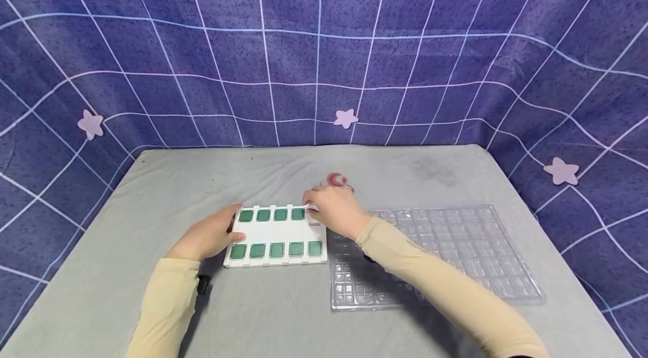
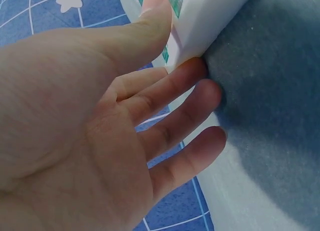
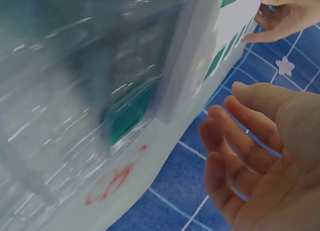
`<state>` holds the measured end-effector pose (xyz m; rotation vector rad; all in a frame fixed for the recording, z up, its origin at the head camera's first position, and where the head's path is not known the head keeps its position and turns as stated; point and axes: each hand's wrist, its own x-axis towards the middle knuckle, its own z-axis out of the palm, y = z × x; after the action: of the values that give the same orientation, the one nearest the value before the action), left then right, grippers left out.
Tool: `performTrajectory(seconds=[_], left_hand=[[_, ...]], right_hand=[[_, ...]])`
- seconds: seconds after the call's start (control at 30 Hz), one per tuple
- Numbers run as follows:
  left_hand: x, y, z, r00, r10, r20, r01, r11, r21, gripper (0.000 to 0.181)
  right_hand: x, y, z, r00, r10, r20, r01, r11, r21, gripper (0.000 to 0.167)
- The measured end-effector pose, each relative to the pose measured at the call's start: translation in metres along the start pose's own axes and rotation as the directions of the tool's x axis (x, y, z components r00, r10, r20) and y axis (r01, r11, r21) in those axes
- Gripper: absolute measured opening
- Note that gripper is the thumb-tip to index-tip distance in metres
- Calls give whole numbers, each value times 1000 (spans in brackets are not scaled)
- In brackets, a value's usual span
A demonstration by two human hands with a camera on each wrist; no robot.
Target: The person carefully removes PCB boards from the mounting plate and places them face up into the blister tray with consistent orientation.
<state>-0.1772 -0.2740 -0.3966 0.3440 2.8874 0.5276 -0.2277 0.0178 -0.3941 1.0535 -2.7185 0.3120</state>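
Green squares (image 1: 277,249) sit in the white tray (image 1: 275,231), just left of centre in the lower half of the head view: five along the near row, four showing along the far row. At the far row's right end, the last slot is partly behind the right hand (image 1: 338,210); what we see of it looks bare. One more square (image 3: 129,118) shows at the lower middle of the right wrist view, through the clear tray (image 1: 481,234); we cannot tell whether it lies in a compartment or beneath.

Our left hand (image 1: 210,234) steadies the white tray's left end, thumb over the top, fingers against the side. Our right hand's fingers are loosely bent, thumb near the index finger, and we see nothing between them.

We judge the step in hand to be shifting squares singly between trays, in which direction we cannot tell. The next move seems to call for a light pinch at a square's edges, with the left hand bracing the tray.
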Motion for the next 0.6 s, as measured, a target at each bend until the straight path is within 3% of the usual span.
performTrajectory(seconds=[0.13,0.43,0.6], left_hand=[[1,1,0,1000,-1,3,1,1000,-10,69],[2,0,0,1000,-10,13,11,999,-45,73],[2,-3,2,1000,-3,13,4,999,-46,70]], right_hand=[[8,-6,4,999,-37,36,38,999,-26,20],[17,-13,14,992,-9,125,25,992,-124,25],[17,-15,15,992,-24,125,40,991,-130,26]])
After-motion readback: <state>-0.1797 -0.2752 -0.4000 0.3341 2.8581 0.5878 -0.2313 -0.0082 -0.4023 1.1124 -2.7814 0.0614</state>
